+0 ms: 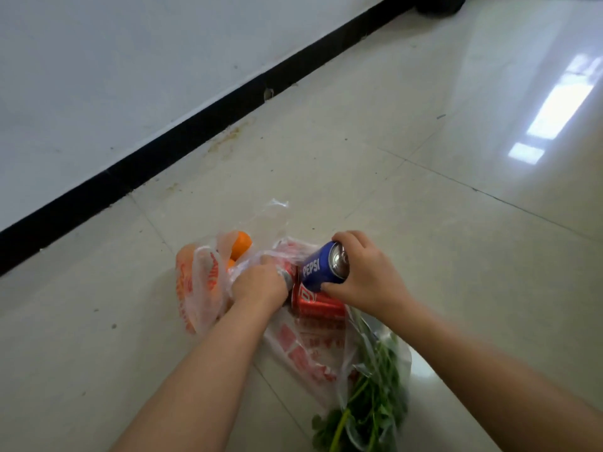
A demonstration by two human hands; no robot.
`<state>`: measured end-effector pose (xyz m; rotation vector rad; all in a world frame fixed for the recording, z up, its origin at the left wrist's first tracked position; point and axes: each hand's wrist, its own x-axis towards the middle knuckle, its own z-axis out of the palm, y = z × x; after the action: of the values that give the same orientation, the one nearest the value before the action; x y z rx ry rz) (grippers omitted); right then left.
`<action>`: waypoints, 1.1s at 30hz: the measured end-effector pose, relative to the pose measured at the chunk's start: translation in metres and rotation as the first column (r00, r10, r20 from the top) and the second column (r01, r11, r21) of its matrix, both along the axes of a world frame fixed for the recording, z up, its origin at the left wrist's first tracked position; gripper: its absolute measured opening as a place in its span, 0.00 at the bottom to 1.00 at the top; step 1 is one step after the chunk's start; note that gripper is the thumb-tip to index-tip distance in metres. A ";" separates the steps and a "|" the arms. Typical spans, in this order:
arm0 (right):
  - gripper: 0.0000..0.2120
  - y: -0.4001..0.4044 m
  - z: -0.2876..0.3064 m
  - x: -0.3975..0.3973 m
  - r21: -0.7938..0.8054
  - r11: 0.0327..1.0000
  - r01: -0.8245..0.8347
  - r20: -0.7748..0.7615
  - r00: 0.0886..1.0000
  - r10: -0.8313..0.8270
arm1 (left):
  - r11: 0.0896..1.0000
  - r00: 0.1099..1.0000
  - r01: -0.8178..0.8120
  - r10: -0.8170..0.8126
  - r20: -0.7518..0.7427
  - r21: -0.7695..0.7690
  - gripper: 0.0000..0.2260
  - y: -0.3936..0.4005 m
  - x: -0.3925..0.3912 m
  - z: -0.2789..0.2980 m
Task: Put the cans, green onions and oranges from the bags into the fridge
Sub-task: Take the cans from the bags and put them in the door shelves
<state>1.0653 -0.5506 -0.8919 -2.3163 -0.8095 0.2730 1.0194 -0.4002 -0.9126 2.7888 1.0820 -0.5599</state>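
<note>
Three thin plastic bags lie together on the pale glossy tiled floor point(424, 223) near the wall: a clear one of leafy green onions point(375, 406), a red-printed one point(313, 347) with red drink cans point(318, 303), and an orange-printed one point(199, 288) showing round oranges point(241, 244). The right hand point(368, 272) grips a blue Pepsi can point(323, 265) lifted just above the red cans. The left hand point(257, 282) curls around another can's silver end inside the bag. No fridge is visible, so I judge unloading barely begun; nearly everything remains.
</note>
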 end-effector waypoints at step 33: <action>0.32 -0.002 -0.017 0.030 0.130 0.959 0.250 -0.231 0.949 -0.216 | 0.996 0.999 -0.042 0.041 0.006 0.075 0.39 0.019 0.027 -0.043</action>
<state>1.0955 -0.5521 -0.9086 -2.1621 -0.4282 0.3342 1.0463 -0.3810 -0.9556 2.8220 1.1808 -0.5187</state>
